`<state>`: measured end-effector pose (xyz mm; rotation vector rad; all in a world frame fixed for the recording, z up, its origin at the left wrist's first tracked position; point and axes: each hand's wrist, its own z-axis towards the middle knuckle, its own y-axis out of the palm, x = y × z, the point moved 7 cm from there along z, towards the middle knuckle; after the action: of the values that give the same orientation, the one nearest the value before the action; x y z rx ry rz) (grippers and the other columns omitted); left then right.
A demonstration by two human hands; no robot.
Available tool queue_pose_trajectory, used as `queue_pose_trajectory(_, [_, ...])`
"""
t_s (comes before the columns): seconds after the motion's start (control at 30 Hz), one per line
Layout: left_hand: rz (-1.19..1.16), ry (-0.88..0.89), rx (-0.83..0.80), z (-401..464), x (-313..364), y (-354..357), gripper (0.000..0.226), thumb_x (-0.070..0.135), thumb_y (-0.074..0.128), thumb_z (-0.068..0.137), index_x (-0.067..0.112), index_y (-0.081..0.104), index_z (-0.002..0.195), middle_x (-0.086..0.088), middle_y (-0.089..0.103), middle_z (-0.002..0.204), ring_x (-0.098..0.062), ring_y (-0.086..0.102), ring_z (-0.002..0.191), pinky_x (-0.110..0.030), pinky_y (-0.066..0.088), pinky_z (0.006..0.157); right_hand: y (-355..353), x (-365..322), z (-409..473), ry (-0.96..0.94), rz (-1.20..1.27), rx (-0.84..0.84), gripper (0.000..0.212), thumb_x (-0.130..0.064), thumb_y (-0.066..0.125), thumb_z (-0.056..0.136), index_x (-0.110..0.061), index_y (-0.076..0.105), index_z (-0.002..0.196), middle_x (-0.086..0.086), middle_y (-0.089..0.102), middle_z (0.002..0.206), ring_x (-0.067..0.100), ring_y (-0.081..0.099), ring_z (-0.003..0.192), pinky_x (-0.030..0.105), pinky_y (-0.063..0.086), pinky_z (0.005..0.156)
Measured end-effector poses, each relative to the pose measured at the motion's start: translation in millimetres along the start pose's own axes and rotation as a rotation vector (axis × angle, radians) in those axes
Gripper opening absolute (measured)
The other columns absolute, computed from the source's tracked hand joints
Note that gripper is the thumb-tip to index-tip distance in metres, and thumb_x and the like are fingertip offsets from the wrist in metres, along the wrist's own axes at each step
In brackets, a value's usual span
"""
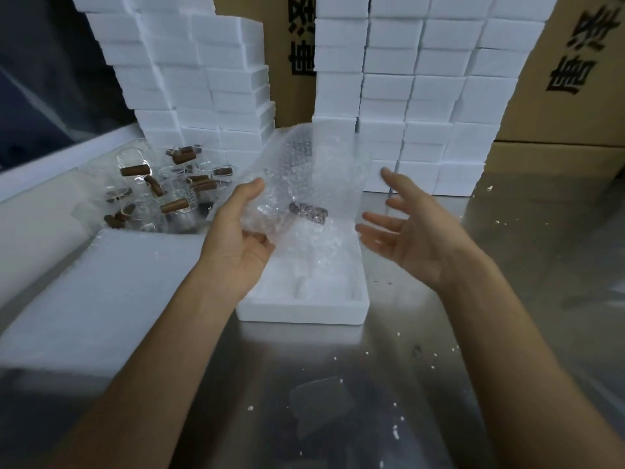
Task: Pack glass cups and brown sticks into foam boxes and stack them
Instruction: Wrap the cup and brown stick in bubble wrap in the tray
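Observation:
An open white foam box point(301, 308) lies on the steel table in front of me. Above it my left hand point(238, 238) holds a sheet of bubble wrap point(304, 184) that stands up over the box, with a brown stick point(308, 211) showing through it. My right hand point(409, 228) hovers open just right of the wrap, fingers spread, touching nothing. At the left, a pile of glass cups point(176, 198) with brown sticks point(135, 170) lies in clear bags.
Tall stacks of white foam boxes point(422, 96) stand at the back, with cardboard cartons point(558, 106) behind them. A flat foam slab point(101, 292) lies at the left. Foam crumbs are scattered on the steel table point(338, 384).

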<state>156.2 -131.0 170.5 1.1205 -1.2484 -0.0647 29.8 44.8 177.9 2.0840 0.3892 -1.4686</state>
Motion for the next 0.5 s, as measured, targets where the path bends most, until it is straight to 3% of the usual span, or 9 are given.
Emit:
queue_pose_trajectory(0.07, [-0.011, 0.014, -0.005, -1, -2, 3, 0.026, 0.019, 0.074, 0.079, 0.016, 0.069, 0.104, -0.008, 0.075, 0.106, -0.023, 0.071, 0.093, -0.035, 0.058, 0.086, 18, 8, -2, 0.049, -0.089, -0.103, 0.052, -0.049, 0.084, 0.07, -0.021, 0.062, 0.107, 0.011, 0.067, 0.114, 0.026, 0.071, 0.09, 0.036, 0.06, 0.076])
queue_pose_trajectory(0.17, [0.016, 0.044, -0.025, -2, -4, 7, 0.028, 0.021, 0.076, 0.076, 0.016, 0.07, 0.103, -0.007, 0.075, 0.107, -0.022, 0.072, 0.094, -0.033, 0.059, 0.084, 39, 21, -5, 0.091, -0.149, -0.186, 0.029, -0.038, 0.08, 0.078, -0.019, 0.074, 0.1, 0.002, 0.072, 0.096, 0.018, 0.069, 0.077, 0.031, 0.055, 0.073])
queue_pose_trajectory(0.3, [0.162, 0.03, -0.085, -4, -8, 10, 0.042, 0.024, 0.079, 0.068, 0.014, 0.071, 0.108, -0.011, 0.072, 0.116, -0.026, 0.069, 0.105, -0.038, 0.056, 0.09, 42, 16, -3, -0.02, -0.062, -0.101, 0.026, -0.018, 0.071, 0.089, -0.004, 0.073, 0.11, 0.005, 0.073, 0.088, 0.014, 0.067, 0.065, 0.022, 0.049, 0.056])
queue_pose_trajectory(0.4, [0.215, -0.019, -0.137, -4, -12, 13, 0.034, 0.023, 0.079, 0.068, 0.013, 0.076, 0.1, -0.015, 0.071, 0.116, -0.027, 0.069, 0.102, -0.041, 0.057, 0.09, 37, 7, -5, -0.13, -0.067, -0.059, 0.016, -0.01, 0.067, 0.092, 0.0, 0.071, 0.102, 0.007, 0.071, 0.078, 0.013, 0.059, 0.056, 0.023, 0.045, 0.055])
queue_pose_trajectory(0.5, [0.237, -0.068, -0.219, -8, -19, 19, 0.041, 0.021, 0.079, 0.069, 0.008, 0.072, 0.108, -0.015, 0.07, 0.118, -0.029, 0.07, 0.102, -0.04, 0.058, 0.086, 34, 0, -8, -0.243, -0.116, 0.002, 0.016, -0.008, 0.065, 0.093, 0.004, 0.069, 0.103, 0.008, 0.071, 0.074, 0.009, 0.062, 0.058, 0.021, 0.053, 0.056])
